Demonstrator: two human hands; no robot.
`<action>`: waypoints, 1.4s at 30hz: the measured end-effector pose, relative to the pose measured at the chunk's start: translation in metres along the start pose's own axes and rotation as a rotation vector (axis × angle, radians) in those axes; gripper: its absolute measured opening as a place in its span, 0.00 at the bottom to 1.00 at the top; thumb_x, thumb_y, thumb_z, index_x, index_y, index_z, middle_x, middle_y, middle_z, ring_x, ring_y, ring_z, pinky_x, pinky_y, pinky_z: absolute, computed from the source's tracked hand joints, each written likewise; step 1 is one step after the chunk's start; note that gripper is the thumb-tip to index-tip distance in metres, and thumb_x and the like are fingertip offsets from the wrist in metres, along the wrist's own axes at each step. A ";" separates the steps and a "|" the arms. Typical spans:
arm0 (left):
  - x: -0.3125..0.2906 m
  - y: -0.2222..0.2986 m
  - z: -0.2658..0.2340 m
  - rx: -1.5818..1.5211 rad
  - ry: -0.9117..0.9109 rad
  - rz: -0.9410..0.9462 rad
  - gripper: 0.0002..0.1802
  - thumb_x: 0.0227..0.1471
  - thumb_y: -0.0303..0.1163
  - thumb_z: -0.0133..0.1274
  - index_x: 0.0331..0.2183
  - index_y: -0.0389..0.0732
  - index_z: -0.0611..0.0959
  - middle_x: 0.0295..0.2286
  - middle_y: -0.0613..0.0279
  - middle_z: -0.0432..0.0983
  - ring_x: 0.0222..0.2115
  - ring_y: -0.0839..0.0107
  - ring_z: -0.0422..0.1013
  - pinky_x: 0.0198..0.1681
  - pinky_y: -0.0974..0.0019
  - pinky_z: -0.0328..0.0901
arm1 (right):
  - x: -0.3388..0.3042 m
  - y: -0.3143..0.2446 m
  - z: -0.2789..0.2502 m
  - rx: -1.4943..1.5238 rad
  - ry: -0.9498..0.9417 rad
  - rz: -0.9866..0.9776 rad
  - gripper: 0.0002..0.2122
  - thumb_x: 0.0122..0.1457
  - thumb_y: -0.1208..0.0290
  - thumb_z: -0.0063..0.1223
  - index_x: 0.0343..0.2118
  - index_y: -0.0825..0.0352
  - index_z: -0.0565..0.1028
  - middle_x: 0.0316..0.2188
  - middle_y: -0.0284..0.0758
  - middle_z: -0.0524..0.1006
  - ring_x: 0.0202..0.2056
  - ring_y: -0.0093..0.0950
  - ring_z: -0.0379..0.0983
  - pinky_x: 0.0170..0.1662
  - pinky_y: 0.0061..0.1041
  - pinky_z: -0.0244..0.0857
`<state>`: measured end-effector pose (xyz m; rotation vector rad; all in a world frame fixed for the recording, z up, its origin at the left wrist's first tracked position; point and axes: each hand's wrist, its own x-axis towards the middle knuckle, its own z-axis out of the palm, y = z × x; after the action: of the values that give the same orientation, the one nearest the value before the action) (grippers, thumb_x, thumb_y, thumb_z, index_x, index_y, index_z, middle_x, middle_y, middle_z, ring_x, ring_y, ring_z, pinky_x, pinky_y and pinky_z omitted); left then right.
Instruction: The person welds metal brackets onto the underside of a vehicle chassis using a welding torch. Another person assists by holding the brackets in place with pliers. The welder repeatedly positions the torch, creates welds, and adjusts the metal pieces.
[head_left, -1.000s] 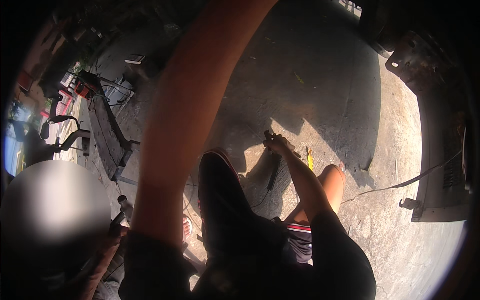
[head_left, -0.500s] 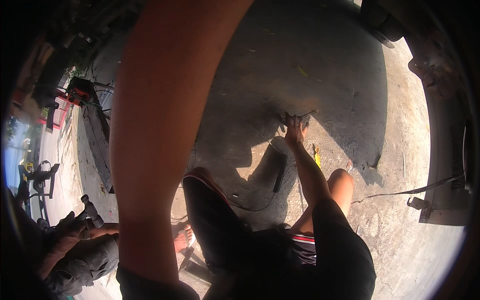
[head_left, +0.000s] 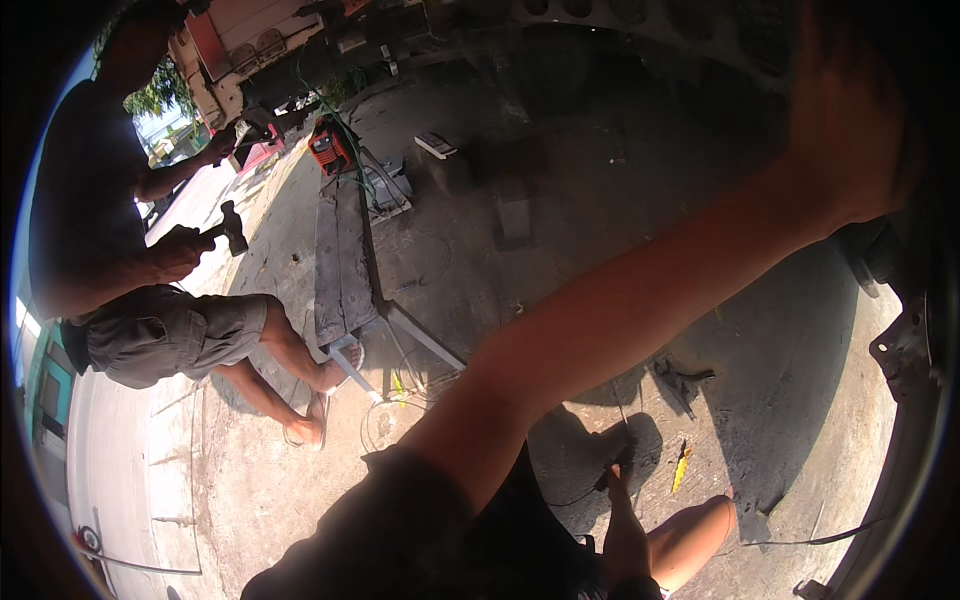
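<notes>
My left arm stretches large across the view to the upper right, where my left hand is dark and blurred close beside a vehicle's underside; its fingers cannot be made out. Low in the view, my right hand reaches down to the ground, its fingers closed round the dark handle of what looks like an electrode holder with a black cable. A thin rod lies in line beyond it. Farther off on the concrete, a dark metal piece with a bar-like end lies untouched.
At left a person in cargo shorts holds a hammer. A red box-shaped machine with cables stands at the end of a long metal beam. A yellow leaf and metal legs are on the ground.
My view has swung left, bringing the person with the hammer into full sight. My right hand has left the dark metal piece and come back to the handle. My left arm now reaches rightward.
</notes>
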<state>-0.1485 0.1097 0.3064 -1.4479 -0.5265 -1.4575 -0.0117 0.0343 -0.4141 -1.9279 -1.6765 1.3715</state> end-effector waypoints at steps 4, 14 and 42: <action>0.013 -0.010 -0.003 0.004 -0.038 -0.019 0.19 0.51 0.39 0.54 0.35 0.30 0.79 0.33 0.42 0.77 0.39 0.47 0.73 0.50 0.45 0.63 | -0.009 -0.029 -0.027 0.751 -0.192 0.182 0.18 0.50 0.61 0.55 0.41 0.64 0.67 0.21 0.36 0.70 0.21 0.32 0.69 0.26 0.34 0.65; 0.050 -0.047 0.010 0.189 -0.608 0.066 0.20 0.57 0.28 0.48 0.52 0.51 0.78 0.46 0.53 0.74 0.42 0.57 0.73 0.45 0.53 0.66 | -0.177 -0.159 -0.158 0.809 0.348 -0.377 0.40 0.52 0.54 0.62 0.61 0.68 0.52 0.36 0.41 0.72 0.34 0.31 0.70 0.39 0.28 0.65; 0.045 -0.078 0.017 0.123 -0.508 0.013 0.21 0.64 0.43 0.43 0.54 0.48 0.77 0.52 0.48 0.71 0.54 0.53 0.67 0.57 0.56 0.61 | -0.247 -0.139 -0.269 1.532 0.738 -0.825 0.38 0.45 0.47 0.61 0.51 0.71 0.60 0.24 0.33 0.67 0.13 0.18 0.61 0.13 0.16 0.56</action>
<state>-0.1974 0.1428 0.3763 -1.7199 -0.8980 -1.0183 0.1274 -0.0347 -0.0552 -0.5318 -0.4698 0.8432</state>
